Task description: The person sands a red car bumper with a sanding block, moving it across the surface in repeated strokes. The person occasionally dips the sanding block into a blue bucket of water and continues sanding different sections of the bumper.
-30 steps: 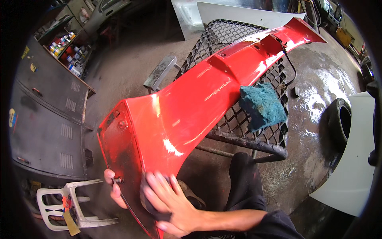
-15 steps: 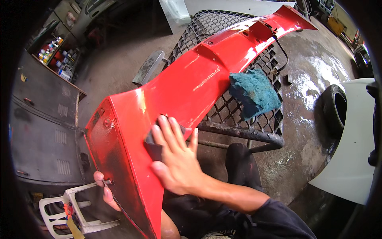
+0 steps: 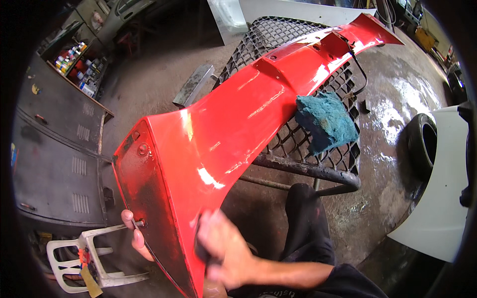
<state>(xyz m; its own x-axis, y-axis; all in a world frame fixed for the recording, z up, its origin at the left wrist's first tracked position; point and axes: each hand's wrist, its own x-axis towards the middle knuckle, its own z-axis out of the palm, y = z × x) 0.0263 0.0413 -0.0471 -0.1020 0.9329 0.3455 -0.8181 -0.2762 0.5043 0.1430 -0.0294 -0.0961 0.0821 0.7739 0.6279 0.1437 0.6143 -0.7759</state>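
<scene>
**A:** What is the biggest thing in front of you?

**B:** Your red car bumper (image 3: 233,124) fills the middle. It runs from the far right down to your lap, resting across a black mesh rack (image 3: 298,144) on a metal frame that stands on the wet concrete floor (image 3: 397,104).

**A:** And around it?

**B:** A white body panel (image 3: 437,198) lies at your right with a tyre (image 3: 422,144) beside it. A grey metal cabinet (image 3: 54,149) stands at your left. A blue-green cloth (image 3: 325,121) lies on the rack, touching the bumper's edge. A pale plastic stool (image 3: 84,258) sits low on your left.

**A:** Your hands?

**B:** Your right hand (image 3: 226,253) lies flat on the bumper's near end, blurred, fingers together over something dark; you cannot tell whether they clamp it. Your left hand (image 3: 135,238) grips the bumper's dark inner edge from behind, fingers curled round it.
</scene>
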